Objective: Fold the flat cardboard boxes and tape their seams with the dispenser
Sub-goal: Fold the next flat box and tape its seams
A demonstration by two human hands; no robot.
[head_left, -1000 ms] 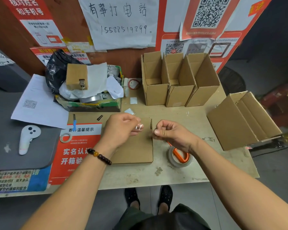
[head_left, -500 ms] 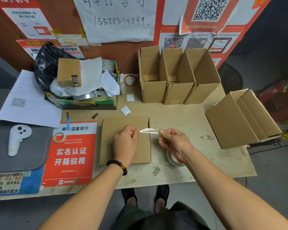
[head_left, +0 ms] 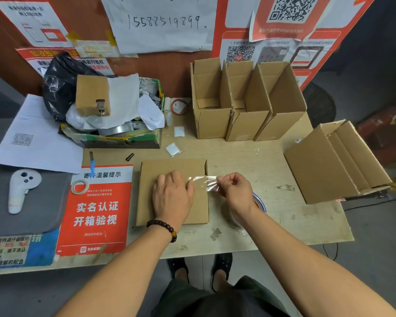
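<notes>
A flat cardboard box (head_left: 156, 175) lies on the table in front of me. My left hand (head_left: 173, 197) rests on it with fingers laid flat, pressing one end of a clear tape strip (head_left: 202, 182) onto the cardboard. My right hand (head_left: 234, 191) pinches the strip's other end just past the box's right edge. A tape roll (head_left: 258, 203) lies on the table under my right wrist, mostly hidden. Three folded open boxes (head_left: 245, 104) stand in a row at the back. Another folded box (head_left: 336, 161) lies on its side at the right.
A cluttered green carton (head_left: 114, 138) with a small brown box and a black bag sits at the back left. A red notice (head_left: 96, 209), a small tape ring (head_left: 79, 186), a white controller (head_left: 21, 188) and white papers (head_left: 37, 138) lie left. The table edge (head_left: 238, 248) runs near my body.
My left hand has gone from pinching the tape to lying flat on the box, pressing the tape down. The strip is stretched longer to the right.
</notes>
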